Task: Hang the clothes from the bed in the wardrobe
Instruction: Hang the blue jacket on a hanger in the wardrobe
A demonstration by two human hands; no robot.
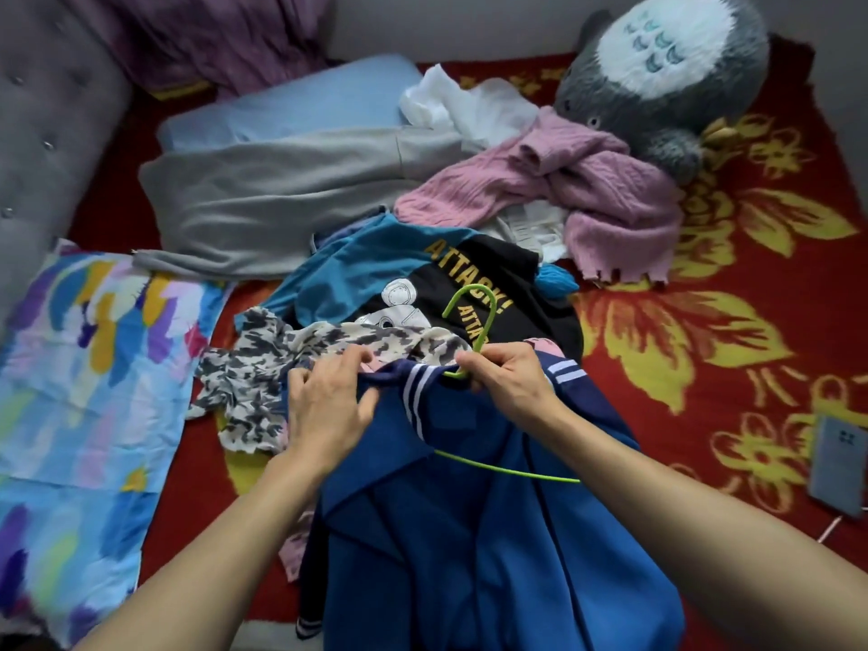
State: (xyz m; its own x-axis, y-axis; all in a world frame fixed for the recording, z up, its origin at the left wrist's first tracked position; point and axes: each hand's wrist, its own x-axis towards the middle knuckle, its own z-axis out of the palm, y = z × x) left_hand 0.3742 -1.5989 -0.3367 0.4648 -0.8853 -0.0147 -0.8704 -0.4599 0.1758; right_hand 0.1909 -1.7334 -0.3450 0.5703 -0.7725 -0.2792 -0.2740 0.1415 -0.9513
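Observation:
A blue jacket [493, 533] with a white-striped collar lies on the bed in front of me. A green wire hanger [474, 303] pokes out of its neck, hook upward, and its lower bar shows across the jacket's front. My right hand [509, 382] pinches the hanger's neck at the collar. My left hand [329, 401] grips the collar's left side. Behind lie a black and teal "ATTACK!" shirt [422, 284], a black-and-white patterned garment [263, 382], a pink knit sweater [587, 195], a grey garment [282, 199] and a white garment [460, 105].
The bed has a red blanket with yellow flowers [704, 345]. A multicoloured pillow [84, 392] lies at the left, a light blue pillow [305, 105] behind. A grey plush toy [671, 77] sits at the back right. A phone [840, 462] with a cable lies at the right edge.

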